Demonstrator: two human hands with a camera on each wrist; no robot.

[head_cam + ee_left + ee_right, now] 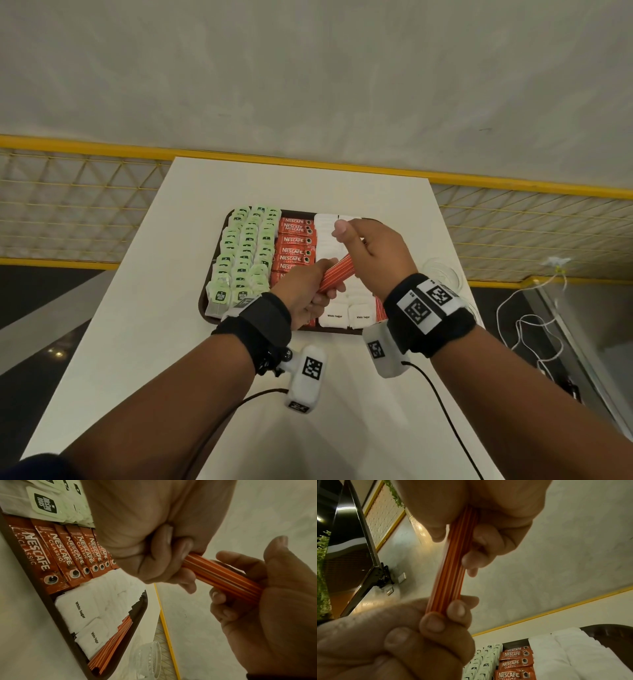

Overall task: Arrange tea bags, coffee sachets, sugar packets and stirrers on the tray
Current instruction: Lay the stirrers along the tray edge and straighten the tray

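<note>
**Last stirrers still in hand**

Tea bags (239, 253), Nescafe sachets (296, 245) and sugar packets (330, 240) fill the tray (205, 308). Left hand (305, 294) and right hand (373, 255) both grip a stirrer bundle (337, 274) above it, unplaced.

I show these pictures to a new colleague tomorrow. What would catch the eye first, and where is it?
First, the bundle of orange stirrers, gripped at its ends by the left hand and the right hand above the brown tray. Next, the tray's tidy columns: green McCoy tea bags on the left, red Nescafe Classic sachets in the middle, White Sugar packets to their right. More orange stirrers lie along the tray's right edge.
</note>
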